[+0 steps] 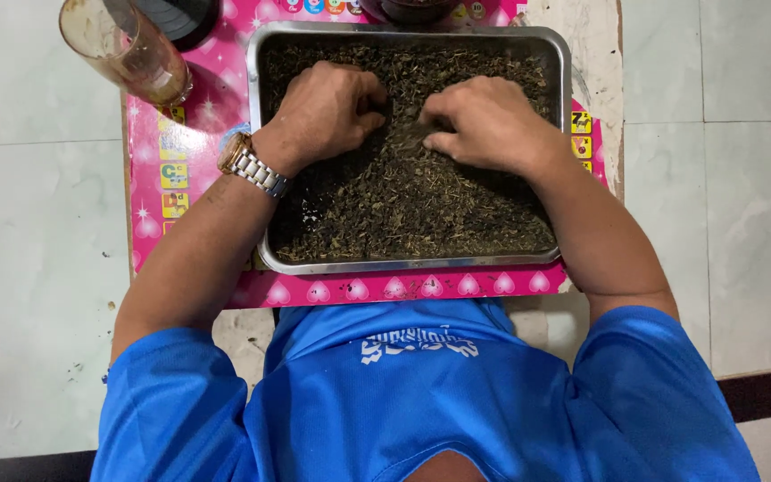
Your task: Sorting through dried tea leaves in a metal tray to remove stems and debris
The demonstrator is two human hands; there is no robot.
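Both sets of fingers curl down into the dried leaves [403,201], which lie directly under and all around them. The left hand [327,107] is loosely fisted; the right hand [484,120] pinches a small tuft between thumb and fingertips. The leaves fill a metal tray [564,71] on a pink worktop [189,125]. A glass [127,45] stands well off beyond the left hand.

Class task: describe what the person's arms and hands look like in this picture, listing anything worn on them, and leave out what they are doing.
Both arms are bare from the short blue sleeves down. The left hand has a metal watch at the wrist, with a gold-toned case and a silver link band. The right hand and its wrist wear nothing. No gloves or rings show on the fingers.
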